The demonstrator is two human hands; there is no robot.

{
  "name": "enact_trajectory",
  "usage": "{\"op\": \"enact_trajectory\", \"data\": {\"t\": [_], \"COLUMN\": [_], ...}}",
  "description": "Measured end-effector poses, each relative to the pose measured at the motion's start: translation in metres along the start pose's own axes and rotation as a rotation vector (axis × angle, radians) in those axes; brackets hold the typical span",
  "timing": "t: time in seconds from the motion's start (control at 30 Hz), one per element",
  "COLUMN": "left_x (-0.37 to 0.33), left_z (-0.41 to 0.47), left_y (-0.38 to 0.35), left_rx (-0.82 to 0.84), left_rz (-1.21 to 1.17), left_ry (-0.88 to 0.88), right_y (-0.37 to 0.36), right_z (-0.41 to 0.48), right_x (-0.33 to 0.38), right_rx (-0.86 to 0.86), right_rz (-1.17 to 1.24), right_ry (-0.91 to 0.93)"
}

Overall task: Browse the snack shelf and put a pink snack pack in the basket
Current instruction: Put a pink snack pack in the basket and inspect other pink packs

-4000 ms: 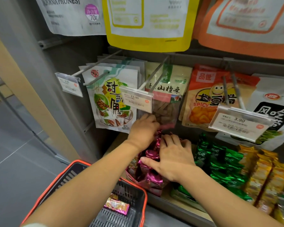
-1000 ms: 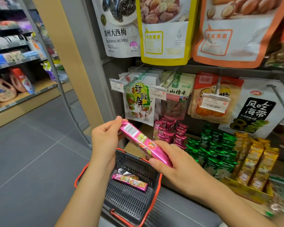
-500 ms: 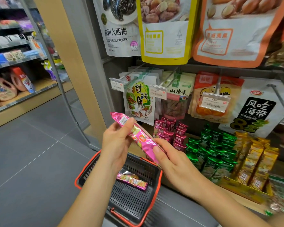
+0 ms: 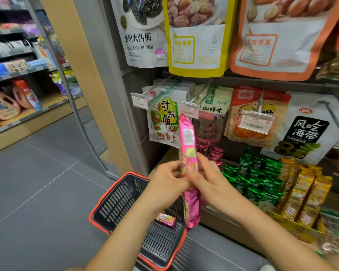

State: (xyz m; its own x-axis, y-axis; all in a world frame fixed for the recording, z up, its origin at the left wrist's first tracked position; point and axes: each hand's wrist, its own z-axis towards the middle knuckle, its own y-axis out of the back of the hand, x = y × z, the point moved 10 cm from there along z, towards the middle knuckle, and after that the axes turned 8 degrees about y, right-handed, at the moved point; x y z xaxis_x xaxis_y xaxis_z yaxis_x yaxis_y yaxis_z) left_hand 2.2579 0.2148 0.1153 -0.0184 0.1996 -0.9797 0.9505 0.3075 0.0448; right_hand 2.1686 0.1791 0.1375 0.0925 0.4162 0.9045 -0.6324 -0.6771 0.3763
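Pack (image 4: 187, 137): bright pink, white label panel, green and yellow patches. Basket (image 4: 115, 204): black mesh, orange-red rim. Shelf sachets: maroon (image 4: 213, 153), green (image 4: 256, 177), gold (image 4: 303, 188). Floor (image 4: 37, 182): grey tiles.

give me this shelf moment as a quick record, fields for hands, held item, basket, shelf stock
left hand: left hand grips the pink snack pack at its middle
right hand: right hand grips the same pack from the other side
held item: pink snack pack, held upright above the basket
basket: black basket with red rim, low in front of the shelf; one small snack pack in basket lies inside
shelf stock: dark pink packs, green packs, yellow packs in rows
hanging: seaweed bag
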Motion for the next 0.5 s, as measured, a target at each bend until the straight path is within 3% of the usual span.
{"op": "enact_trajectory", "data": {"t": [0.13,0.3,0.5], "left_x": [0.013,0.015,0.022], "left_z": [-0.007,-0.008,-0.016], "left_y": [-0.025,-0.018,-0.016], "left_rx": [0.157,0.111,0.209], "left_rz": [0.173,0.233,0.342], "left_ry": [0.07,0.094,0.158], "right_y": [0.033,0.065,0.073], "right_z": [0.0,-0.011,-0.016], "right_x": [-0.008,-0.028,-0.045], "right_rx": [-0.26,-0.513,-0.555], "right_rz": [0.227,0.492,0.562], "right_ry": [-0.076,-0.166,-0.222]}}
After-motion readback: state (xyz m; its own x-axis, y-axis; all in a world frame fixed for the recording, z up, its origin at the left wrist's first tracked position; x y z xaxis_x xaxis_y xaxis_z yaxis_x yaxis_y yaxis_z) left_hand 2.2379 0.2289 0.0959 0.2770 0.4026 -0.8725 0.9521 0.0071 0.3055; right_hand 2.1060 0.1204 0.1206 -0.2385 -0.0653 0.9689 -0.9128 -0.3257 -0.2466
